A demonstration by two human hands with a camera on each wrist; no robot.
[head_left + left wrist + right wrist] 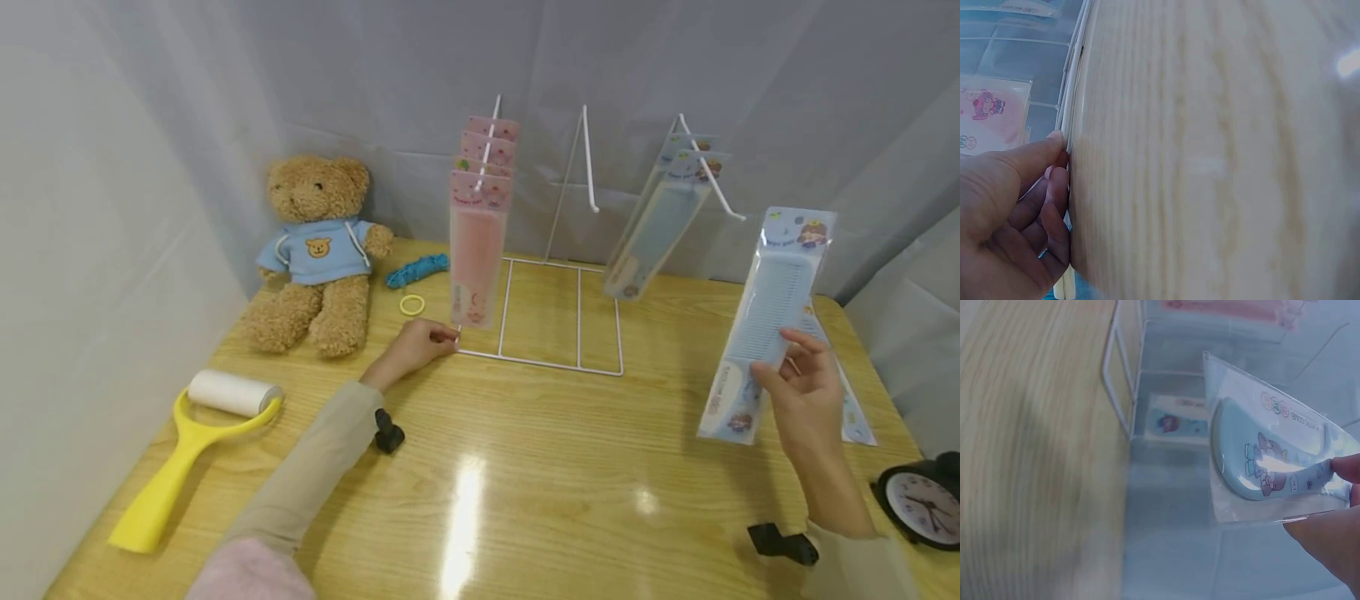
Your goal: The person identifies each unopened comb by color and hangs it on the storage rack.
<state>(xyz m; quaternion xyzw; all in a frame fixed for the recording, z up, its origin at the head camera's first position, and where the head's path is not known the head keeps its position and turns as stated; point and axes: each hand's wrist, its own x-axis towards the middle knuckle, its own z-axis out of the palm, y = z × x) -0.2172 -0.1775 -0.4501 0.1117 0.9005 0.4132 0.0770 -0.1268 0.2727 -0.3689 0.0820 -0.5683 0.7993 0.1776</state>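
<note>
A light wooden counter [525, 467] with a glossy, reflecting top stands in a corner hung with pale grey sheeting. On it sits a white wire rack [558, 317] whose hooks carry pink packaged combs [478, 225] and blue packaged combs [660, 225]. The left hand [416, 346] pinches the rack's near left corner against the counter. The right hand [806, 392] grips a blue comb in its packet [765, 321], held tilted above the counter's right side, well apart from the rack. A teddy bear [318, 250], a yellow lint roller [195, 442], a yellow ring [412, 304], blue cord [417, 270] and a black clock [926, 500] lie around.
</note>
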